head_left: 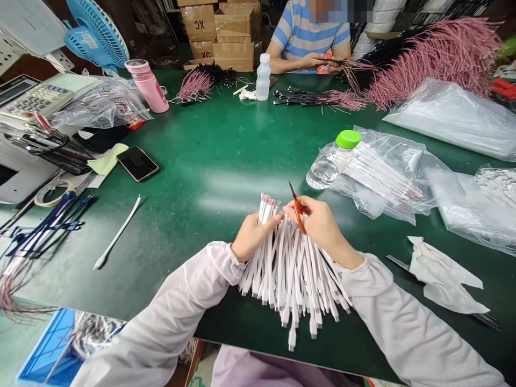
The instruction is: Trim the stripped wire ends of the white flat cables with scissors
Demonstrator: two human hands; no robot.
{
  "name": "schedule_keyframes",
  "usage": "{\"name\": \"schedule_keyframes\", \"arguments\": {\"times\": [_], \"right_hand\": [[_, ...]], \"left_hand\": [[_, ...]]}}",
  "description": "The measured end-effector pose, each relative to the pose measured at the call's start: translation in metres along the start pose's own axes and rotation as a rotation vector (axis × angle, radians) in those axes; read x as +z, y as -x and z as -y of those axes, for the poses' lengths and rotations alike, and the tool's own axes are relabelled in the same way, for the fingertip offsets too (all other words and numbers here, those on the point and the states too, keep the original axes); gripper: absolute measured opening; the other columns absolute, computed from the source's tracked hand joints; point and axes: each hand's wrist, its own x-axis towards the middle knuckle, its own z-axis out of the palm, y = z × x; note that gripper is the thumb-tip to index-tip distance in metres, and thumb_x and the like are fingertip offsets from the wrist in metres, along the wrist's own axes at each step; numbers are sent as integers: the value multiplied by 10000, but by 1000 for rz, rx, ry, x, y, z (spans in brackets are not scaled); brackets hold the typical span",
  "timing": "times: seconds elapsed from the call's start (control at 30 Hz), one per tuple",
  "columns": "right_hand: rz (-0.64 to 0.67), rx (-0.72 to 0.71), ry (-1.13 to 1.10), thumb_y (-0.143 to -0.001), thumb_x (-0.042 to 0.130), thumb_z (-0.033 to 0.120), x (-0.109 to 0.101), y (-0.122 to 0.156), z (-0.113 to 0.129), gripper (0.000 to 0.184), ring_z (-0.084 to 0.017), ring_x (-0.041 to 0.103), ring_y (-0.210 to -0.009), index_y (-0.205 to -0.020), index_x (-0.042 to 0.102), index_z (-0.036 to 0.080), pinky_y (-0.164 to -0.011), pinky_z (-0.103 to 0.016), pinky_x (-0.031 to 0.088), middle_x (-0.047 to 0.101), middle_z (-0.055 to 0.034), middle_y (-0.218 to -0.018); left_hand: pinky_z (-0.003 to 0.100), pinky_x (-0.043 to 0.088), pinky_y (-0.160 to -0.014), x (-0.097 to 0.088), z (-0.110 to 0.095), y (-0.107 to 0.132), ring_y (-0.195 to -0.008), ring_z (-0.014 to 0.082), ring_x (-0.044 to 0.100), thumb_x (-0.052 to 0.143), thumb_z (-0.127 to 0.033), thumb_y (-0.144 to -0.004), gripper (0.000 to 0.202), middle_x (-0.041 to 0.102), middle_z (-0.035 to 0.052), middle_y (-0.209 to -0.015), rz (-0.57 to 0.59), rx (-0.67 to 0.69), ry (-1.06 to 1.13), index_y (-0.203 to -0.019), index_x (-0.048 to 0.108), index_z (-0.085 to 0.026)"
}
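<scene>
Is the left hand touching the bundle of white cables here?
Touching. The head view shows the left hand gripping the bundle of white cables near its upper end, thumb across the front.

- table [226, 150] has smooth, glossy surface;
- cables [293, 269] are of matt plastic;
- tool handle [299, 210] is smooth plastic;
- sleeves [177, 295] are wrinkled cloth;
- boxes [233, 56] are matt cardboard

Pink bottle [147, 87] near blue fan [94, 37]
</scene>
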Motion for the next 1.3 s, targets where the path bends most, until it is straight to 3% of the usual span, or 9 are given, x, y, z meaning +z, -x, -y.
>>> {"name": "schedule_keyframes", "arguments": {"times": [0.13, 0.23, 0.33, 0.5, 0.63, 0.77, 0.87, 1.03, 1.3], "right_hand": [[-33, -21, 60, -798, 594, 345, -6, 1, -4, 207, -170, 582, -704, -839, 694, 169, -667, -296, 443, 679, -56, -820], [-73, -154, 100, -835, 559, 306, -7, 5, -2, 255, -157, 560, -693, -997, 706, 173, -649, -281, 441, 645, -50, -822], [-69, -295, 167, -858, 537, 266, -3, 8, -1, 249, -149, 513, -636, -1016, 704, 169, -609, -273, 425, 574, -32, -735], [-51, -382, 178, -879, 512, 256, 0, 9, -2, 217, -161, 539, -674, -991, 686, 190, -630, -277, 443, 571, -44, -784], [50, -138, -59, -842, 594, 348, -2, 13, 9, 175, -155, 533, -669, -927, 631, 199, -656, -294, 463, 555, -16, -731], [445, 228, -602, -854, 581, 414, -1, 25, 30, 319, -111, 460, -509, -632, 508, 197, -642, -320, 519, 461, 41, -508], [592, 354, -841, -861, 570, 385, 6, 33, 38, 403, -90, 412, -442, -524, 464, 189, -630, -330, 534, 431, 45, -447], [617, 406, -967, -853, 580, 352, 15, 37, 34, 401, -81, 425, -436, -504, 497, 173, -619, -303, 524, 442, 41, -442], [626, 451, -1046, -865, 574, 390, 21, 41, 34, 396, -83, 431, -478, -544, 488, 173, -665, -305, 508, 439, 44, -473]], "left_hand": [[300, 425, -751, -2, 0, 0, -814, 200, 601, 657, -435, -771, 342, 717, 93, -1012, -8, -31, 42, -907, 744, -134], [310, 438, -728, -2, 3, -1, -800, 210, 612, 720, -446, -705, 344, 718, 119, -1037, -49, -81, 109, -825, 743, -124], [308, 448, -734, -2, 4, -1, -799, 209, 617, 736, -476, -683, 357, 721, 126, -961, -69, -64, 157, -676, 709, -120], [300, 451, -722, -1, 1, 0, -679, 152, 575, 736, -462, -700, 408, 664, 60, -711, -108, -86, 242, -904, 738, -108], [290, 439, -698, -2, -2, 1, -645, 134, 547, 743, -458, -692, 386, 650, 46, -709, -128, -93, 260, -871, 744, -117], [290, 429, -711, -4, -4, 2, -682, 148, 557, 743, -445, -690, 347, 658, 47, -742, -163, -54, 246, -817, 727, -123], [292, 434, -707, -5, -6, 4, -694, 153, 562, 736, -436, -698, 339, 640, 32, -732, -157, -52, 257, -845, 700, -132], [288, 439, -667, -4, -9, 5, -678, 156, 566, 750, -442, -680, 341, 603, 24, -689, -157, -78, 278, -754, 627, -132], [287, 442, -698, -3, -7, 5, -648, 133, 557, 765, -420, -671, 365, 620, 10, -703, -141, -88, 353, -871, 669, -131]]}}
